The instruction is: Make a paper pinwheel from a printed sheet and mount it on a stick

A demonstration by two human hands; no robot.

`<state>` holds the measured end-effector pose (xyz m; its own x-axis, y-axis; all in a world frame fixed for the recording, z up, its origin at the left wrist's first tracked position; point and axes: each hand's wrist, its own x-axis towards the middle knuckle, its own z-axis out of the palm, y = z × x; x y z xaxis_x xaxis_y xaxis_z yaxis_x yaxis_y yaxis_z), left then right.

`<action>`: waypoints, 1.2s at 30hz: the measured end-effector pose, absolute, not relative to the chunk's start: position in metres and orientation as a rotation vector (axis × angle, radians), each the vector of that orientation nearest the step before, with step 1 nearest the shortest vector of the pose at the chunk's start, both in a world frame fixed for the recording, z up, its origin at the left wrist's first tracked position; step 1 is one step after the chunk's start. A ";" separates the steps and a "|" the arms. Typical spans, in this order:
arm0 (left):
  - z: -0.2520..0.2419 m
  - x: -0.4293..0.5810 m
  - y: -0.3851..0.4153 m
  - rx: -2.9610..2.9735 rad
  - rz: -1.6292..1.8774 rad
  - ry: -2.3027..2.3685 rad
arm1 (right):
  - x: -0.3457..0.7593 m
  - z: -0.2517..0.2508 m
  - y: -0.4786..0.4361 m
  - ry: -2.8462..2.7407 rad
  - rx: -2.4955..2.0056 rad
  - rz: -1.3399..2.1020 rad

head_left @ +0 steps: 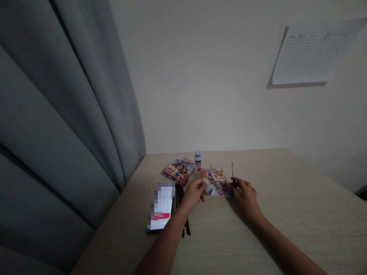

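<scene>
My left hand [195, 193] pinches the left edge of a colourful printed flyer [219, 186], which is held up a little over the table. The flyer's upper edge looks jagged, with a pointed corner. At its right edge, my right hand [245, 193] is closed on what looks like scissors [233, 172], seen edge-on with a thin blade pointing away from me. My fingers hide most of the dark handle. Just beyond the flyer stands a small clear bottle [197, 159] with a blue-and-white label. Another printed flyer [179, 171] lies flat to the left.
A lit phone [161, 208] lies on the pale wooden table [223, 244], left of my left forearm. Dark thin strips [187, 227] lie beside it, partly under that arm. A grey curtain [71, 114] hangs along the left side. A printed sheet [306, 55] is on the wall.
</scene>
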<state>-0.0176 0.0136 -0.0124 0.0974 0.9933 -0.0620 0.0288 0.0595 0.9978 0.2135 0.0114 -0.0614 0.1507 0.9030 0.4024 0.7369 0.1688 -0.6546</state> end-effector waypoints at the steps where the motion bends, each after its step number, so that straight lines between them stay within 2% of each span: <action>1: -0.013 -0.018 0.013 1.233 1.077 1.184 | 0.213 -0.061 0.011 -1.620 -1.606 0.256; 18: -0.017 -0.023 0.020 1.180 1.167 1.278 | 0.213 -0.054 0.010 -1.492 -1.466 0.510; 28: -0.016 -0.016 0.016 1.146 1.061 1.236 | 0.220 -0.055 0.013 -1.336 -1.343 0.656; 36: -0.018 -0.007 0.014 1.069 1.195 1.170 | 0.215 -0.051 0.011 -1.343 -1.329 0.705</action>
<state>-0.0068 0.0143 -0.0185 0.0050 0.9964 -0.0850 -0.1061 0.0851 0.9907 0.2152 0.0111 -0.0511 0.1905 0.9435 0.2711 0.3130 0.2034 -0.9277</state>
